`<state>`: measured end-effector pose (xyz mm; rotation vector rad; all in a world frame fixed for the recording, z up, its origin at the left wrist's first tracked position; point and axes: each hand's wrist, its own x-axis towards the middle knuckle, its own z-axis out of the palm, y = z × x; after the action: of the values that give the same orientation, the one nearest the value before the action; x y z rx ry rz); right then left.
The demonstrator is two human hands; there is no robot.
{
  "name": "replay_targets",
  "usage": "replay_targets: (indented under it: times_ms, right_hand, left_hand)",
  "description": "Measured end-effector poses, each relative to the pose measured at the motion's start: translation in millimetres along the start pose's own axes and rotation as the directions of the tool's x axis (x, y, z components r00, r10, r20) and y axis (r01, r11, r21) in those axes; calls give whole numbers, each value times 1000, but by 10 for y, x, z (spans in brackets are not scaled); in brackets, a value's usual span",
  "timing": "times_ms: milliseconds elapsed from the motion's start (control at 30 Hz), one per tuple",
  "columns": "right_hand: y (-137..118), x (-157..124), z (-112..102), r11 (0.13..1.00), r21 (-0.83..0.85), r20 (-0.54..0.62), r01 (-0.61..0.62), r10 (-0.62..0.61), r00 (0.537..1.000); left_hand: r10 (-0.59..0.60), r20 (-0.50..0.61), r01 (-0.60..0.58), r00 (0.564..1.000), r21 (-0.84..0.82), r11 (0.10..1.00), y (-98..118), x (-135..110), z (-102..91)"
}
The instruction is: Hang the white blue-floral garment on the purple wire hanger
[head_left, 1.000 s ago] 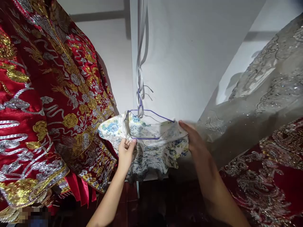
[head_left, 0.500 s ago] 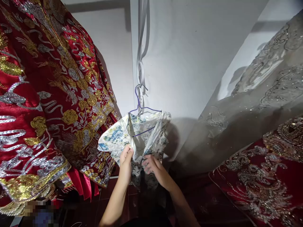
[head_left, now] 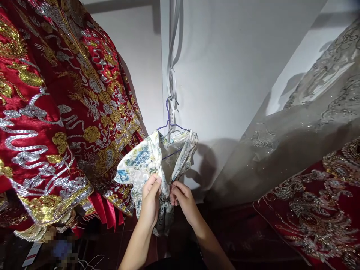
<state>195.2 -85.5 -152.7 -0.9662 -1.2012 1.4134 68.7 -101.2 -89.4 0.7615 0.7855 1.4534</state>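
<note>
A white garment with a blue and green floral print hangs by its shoulders on a thin purple hanger. The hanger hooks into a white ring on a hanging strap. My left hand pinches the left front edge of the garment, near the bottom of its V-shaped neck opening. On the other side, my right hand is closed on the right front edge, its fingertips close to the left hand. Fabric partly hides the fingertips of both hands. The lower part of the garment hangs in shadow below them.
A red jacket with gold and silver embroidery hangs close on the left. At right are a sheer beaded white dress and a red beaded garment. A white wall stands behind; dark floor lies below.
My right hand's fingers have drawn in and closed on the garment's edge. The neck opening looks narrower, with the right side pulled inward. The whole view has shifted slightly.
</note>
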Motion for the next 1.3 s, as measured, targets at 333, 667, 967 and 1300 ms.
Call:
replay_targets:
  times_ms: [333,667,967,1300]
  right_hand:
    - [-116,-63,-31,996,-77,-60,-35,30,998]
    - [-212,-190,-94,995,-50,-207,84,-92,974]
    - [-104,-259,-148,994,-110,-55,-2,-4,998]
    - [-202,-196,-133,981,-172,80,-89,104,991]
  left_hand:
    - [-10,68,12,998,-42,999,-12,-130,194]
    - [1,21,-1,1000,-2,1000,-42,-92,134]
    - [63,154,-115,986,361,925,-489,-31,-135]
    - [23,359,-211,933,494,844,-465,-2,-250]
